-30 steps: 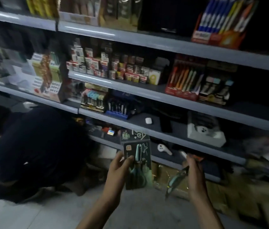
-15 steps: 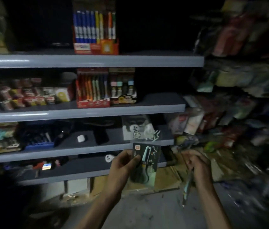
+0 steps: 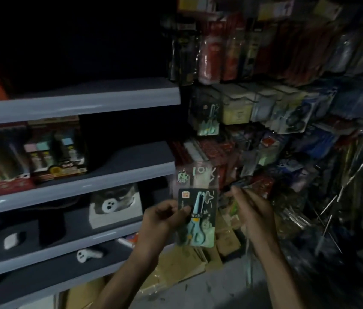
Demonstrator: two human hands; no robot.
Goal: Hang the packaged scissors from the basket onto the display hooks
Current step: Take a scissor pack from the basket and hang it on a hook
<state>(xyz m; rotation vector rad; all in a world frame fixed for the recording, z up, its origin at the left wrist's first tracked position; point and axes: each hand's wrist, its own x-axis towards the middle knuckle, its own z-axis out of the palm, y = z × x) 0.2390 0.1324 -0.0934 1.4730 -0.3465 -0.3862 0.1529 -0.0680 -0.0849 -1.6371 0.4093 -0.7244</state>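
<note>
Packaged scissors (image 3: pixel 197 216): dark card backing, pale blue-green handles low on the card, blades pointing up, clear plastic header above with printed doodles. Held upright at centre frame, in front of the grey shelves (image 3: pixel 75 105) on the left and just left of the hanging display (image 3: pixel 265 112) on the right. A similar scissors pack (image 3: pixel 208 121) hangs farther back on that display.

Scene is dim and blurred; card text unreadable. The bare hooks (image 3: pixel 332 204) at right show only as thin bright streaks.

Left hand (image 3: pixel 165 219): fingers curled, thumb pinching the card's left edge. Right hand (image 3: pixel 254 210): fingers closed around a thin pack seen edge-on, hanging below the palm; what it contains cannot be told.
</note>
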